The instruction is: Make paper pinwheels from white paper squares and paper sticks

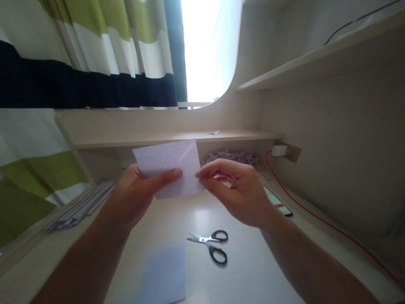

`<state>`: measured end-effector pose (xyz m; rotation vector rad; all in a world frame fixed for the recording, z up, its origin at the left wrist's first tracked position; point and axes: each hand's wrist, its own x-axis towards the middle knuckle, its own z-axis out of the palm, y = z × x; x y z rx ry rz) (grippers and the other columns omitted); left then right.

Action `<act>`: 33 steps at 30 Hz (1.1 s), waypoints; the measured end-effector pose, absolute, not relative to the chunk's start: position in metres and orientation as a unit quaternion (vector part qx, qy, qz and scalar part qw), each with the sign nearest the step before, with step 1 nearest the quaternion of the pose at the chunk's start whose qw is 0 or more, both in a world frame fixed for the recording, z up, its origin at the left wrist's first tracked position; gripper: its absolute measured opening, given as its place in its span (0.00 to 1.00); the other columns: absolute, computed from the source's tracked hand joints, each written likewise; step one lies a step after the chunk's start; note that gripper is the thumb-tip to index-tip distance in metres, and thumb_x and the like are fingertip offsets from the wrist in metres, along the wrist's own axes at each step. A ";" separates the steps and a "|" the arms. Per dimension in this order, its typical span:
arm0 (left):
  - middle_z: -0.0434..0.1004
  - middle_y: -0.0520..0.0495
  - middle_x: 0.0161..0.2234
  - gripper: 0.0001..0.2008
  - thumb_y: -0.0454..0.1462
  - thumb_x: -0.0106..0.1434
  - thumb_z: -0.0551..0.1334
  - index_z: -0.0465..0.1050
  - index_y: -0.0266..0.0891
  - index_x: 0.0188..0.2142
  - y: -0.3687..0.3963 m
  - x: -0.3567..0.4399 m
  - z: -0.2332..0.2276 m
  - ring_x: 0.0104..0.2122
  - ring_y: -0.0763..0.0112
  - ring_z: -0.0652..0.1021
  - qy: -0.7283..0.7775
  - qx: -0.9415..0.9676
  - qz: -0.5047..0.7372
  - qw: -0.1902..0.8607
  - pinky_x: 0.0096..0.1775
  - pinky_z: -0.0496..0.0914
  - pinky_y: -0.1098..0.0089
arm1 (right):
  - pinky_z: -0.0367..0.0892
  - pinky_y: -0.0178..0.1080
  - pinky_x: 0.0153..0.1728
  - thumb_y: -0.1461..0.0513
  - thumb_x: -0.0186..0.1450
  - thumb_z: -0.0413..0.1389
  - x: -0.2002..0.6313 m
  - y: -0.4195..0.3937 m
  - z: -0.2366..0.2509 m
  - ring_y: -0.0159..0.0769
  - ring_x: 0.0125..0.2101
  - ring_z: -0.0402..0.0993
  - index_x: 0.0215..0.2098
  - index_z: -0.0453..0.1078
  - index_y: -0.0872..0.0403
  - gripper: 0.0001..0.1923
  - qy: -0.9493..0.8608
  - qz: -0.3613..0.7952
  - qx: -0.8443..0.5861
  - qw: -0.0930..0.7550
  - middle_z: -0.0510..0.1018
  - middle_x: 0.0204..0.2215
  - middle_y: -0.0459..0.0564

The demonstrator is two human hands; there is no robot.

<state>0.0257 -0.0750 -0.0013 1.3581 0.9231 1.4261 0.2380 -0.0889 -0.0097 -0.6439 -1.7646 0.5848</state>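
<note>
Both hands hold a folded paper [169, 171] above the desk [253, 270] centre: left hand [139, 192] pinches its lower edge, right hand [236, 188] pinches the right corner (steadying the crease); scissors [210, 245] lie toward the near edge

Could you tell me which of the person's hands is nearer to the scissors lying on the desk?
The right. The right hand is up and to the right of the scissors, while the left hand is up and farther to the left; both pinch the folded paper.
</note>
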 end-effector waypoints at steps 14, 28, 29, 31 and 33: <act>0.87 0.48 0.32 0.15 0.37 0.51 0.78 0.85 0.41 0.39 -0.088 0.024 0.006 0.31 0.61 0.86 0.351 0.559 0.563 0.498 0.34 0.81 0.68 | 0.76 0.38 0.41 0.71 0.63 0.64 0.245 -0.087 -0.006 0.35 0.37 0.80 0.38 0.81 0.55 0.08 -0.795 0.253 -0.168 0.525 0.84 0.37 0.50; 0.88 0.49 0.34 0.14 0.37 0.50 0.78 0.85 0.41 0.37 -0.087 0.023 0.004 0.32 0.61 0.86 0.358 0.558 0.574 0.480 0.34 0.81 0.69 | 0.77 0.39 0.41 0.66 0.65 0.65 0.248 -0.087 -0.007 0.35 0.37 0.81 0.39 0.82 0.54 0.04 -0.799 0.258 -0.184 0.511 0.85 0.36 0.50; 0.88 0.49 0.34 0.14 0.37 0.50 0.78 0.85 0.41 0.37 -0.087 0.024 0.003 0.31 0.62 0.86 0.359 0.557 0.578 0.477 0.35 0.81 0.69 | 0.77 0.39 0.41 0.66 0.65 0.65 0.247 -0.087 -0.007 0.36 0.37 0.81 0.39 0.82 0.54 0.04 -0.795 0.261 -0.196 0.512 0.86 0.36 0.50; 0.88 0.49 0.34 0.14 0.37 0.49 0.79 0.85 0.41 0.37 -0.087 0.026 0.003 0.32 0.63 0.86 0.358 0.558 0.585 0.467 0.35 0.81 0.70 | 0.77 0.39 0.40 0.65 0.65 0.66 0.247 -0.087 -0.009 0.36 0.36 0.82 0.38 0.82 0.54 0.04 -0.783 0.266 -0.222 0.516 0.86 0.36 0.50; 0.88 0.49 0.34 0.14 0.37 0.49 0.79 0.85 0.42 0.36 -0.087 0.028 0.002 0.32 0.63 0.86 0.360 0.560 0.590 0.457 0.36 0.82 0.70 | 0.77 0.39 0.40 0.65 0.64 0.66 0.246 -0.086 -0.010 0.36 0.35 0.82 0.37 0.82 0.54 0.03 -0.771 0.274 -0.238 0.524 0.86 0.34 0.50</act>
